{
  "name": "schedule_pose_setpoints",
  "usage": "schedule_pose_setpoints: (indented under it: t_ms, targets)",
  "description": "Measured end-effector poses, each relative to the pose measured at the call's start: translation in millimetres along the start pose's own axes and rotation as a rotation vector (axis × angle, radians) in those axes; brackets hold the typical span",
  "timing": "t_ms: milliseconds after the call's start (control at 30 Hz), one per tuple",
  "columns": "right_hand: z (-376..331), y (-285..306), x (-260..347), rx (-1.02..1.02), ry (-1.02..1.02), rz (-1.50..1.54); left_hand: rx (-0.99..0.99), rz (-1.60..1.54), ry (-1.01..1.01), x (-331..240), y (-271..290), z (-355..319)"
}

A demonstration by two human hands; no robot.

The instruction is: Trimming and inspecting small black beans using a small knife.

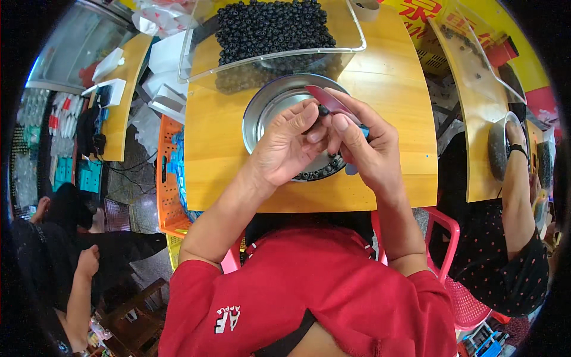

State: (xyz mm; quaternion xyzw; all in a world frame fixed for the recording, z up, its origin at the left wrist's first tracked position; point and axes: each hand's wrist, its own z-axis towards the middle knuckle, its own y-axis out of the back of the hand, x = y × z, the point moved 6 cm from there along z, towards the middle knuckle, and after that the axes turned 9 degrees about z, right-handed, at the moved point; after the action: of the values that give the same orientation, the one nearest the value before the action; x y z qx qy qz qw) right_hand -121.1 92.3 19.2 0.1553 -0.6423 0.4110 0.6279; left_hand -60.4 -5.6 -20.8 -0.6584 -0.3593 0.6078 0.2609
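left hand (288, 149): I see it over the round metal pan (270, 104), fingers curled in, thumb and fingertips pinched on a small black piece (323, 110) at the point where both hands meet.
right hand (363, 149): closed in a pinch too, holding a thin dark-red flat tool (329, 100) that points toward 10 o'clock; something blue (363, 131) shows behind its fingers, can't tell what it is.
small black piece: held between both hands, above the pan, just right of pan centre.
metal pan: sits mid-desk (386, 77), mostly bare; a row of small black round parts (321, 174) lies along its rim at 5 o'clock, partly hidden under the hands.
clear tray (351, 24): at 12 o'clock from the pan, near edge overlapping the pan rim, loaded with a heap of black round parts (270, 27).
desk: yellow wood top.
neighbour at 3 o'clock: another person's arm (517, 190) with a dark wristband, at a second desk with its own clear tray (470, 59).
neighbour at 8 o'clock: another person's hand (89, 262), low, well apart from mine.
orange crate (169, 196): at 9 o'clock beside the desk.
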Motion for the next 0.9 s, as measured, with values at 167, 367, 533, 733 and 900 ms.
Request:
schedule_pose_setpoints:
  t_ms: [167, 367, 533, 733, 900]
  targets:
    - [2, -1, -2, 0.036, -0.013, -0.017, 0.035, 0.039, -0.028, -1, -2, 0]
    - [1, 2, -7, 0.011, -0.049, 0.055, 0.062, 0.057, -0.05, -1, 6, 0]
    - [-1, 7, -8, -0.035, -0.064, 0.09, 0.006, 0.039, 0.014, -6, 0, 3]
    - [-1, 30, 1, -0.143, -0.056, 0.037, -0.097, 0.23, 0.152, -23, 17, 12]
    - [-2, 38, 0, -0.16, -0.054, 0.044, 0.114, 1.528, 0.16, -7, 5, 18]
